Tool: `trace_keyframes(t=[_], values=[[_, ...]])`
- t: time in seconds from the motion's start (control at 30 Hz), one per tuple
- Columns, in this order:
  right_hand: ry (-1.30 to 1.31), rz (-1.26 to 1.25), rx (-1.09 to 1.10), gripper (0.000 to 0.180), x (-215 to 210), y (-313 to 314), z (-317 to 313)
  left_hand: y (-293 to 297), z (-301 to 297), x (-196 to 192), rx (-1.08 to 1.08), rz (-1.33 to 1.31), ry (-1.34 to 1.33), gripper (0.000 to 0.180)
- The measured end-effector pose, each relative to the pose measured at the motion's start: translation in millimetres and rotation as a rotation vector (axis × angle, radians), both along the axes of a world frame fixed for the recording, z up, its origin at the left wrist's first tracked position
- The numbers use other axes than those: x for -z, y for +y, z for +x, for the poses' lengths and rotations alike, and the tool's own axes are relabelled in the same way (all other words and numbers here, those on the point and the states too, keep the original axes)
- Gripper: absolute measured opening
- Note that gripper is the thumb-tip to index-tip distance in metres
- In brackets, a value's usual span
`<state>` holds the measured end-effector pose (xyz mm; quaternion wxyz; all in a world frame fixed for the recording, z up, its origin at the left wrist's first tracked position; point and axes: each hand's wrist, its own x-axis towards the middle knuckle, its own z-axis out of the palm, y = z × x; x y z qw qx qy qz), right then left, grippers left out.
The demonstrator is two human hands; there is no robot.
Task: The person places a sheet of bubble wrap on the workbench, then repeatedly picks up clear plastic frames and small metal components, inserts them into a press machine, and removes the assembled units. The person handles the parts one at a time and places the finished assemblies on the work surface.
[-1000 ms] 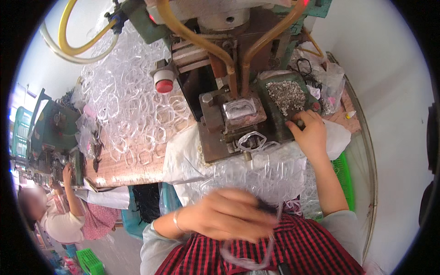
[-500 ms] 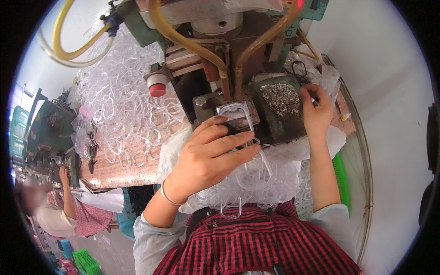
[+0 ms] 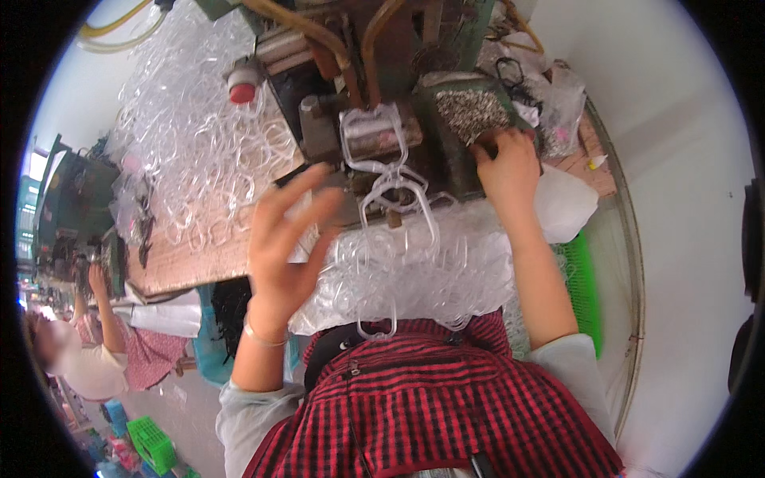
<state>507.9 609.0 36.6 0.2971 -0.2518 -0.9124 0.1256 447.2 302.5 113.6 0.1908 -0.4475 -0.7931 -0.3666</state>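
Our left hand (image 3: 291, 239) hangs in the air with its fingers (image 3: 315, 187) spread apart, holding nothing, just left of the clear plastic hanger piece (image 3: 396, 199) that lies at the front of the press machine (image 3: 374, 95). A second clear hanger frame (image 3: 372, 135) sits on the press bed behind it; the two look linked or touching, but we cannot tell which. Our right hand (image 3: 506, 167) rests on the near edge of the tray of small metal parts (image 3: 470, 115), fingers curled down into the parts; whether they pinch one is hidden, so we cannot tell.

To do this step well, in our judgement:
- keep the open left hand outside the press bed until the frame is seated flat;
- pick only one metal part with the right fingertips, since the tray is heaped and the parts are likely to cling together;
- steady the hanger by its outer edge, not its middle, because clear thin plastic will likely flex and slide.

Farther out, a heap of clear hangers (image 3: 414, 279) fills our lap above the red checked shirt (image 3: 438, 406). More clear hangers (image 3: 191, 151) cover the bench (image 3: 191, 263) at left, near a red button (image 3: 241, 90). Another person (image 3: 88, 350) works at far left.
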Motion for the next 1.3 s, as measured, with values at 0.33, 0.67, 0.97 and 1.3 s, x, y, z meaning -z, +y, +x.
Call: trace_keyframes(t=[0.33,0.67,0.97,1.3], values=[[-0.063,0.003,-0.054,0.019,3,16,1,-25,73,145,0.156,-0.74,-1.024,0.101],[-0.003,-0.179,-0.114,0.019,-18,26,26,108,113,93,0.811,-0.739,-0.506,0.065],[0.205,-0.321,-0.091,0.013,-8,20,38,-38,-148,3,-0.688,-0.232,-0.206,0.03],[0.05,-0.018,0.141,0.013,-14,-3,32,-92,-343,27,-0.484,0.296,-0.434,0.03]])
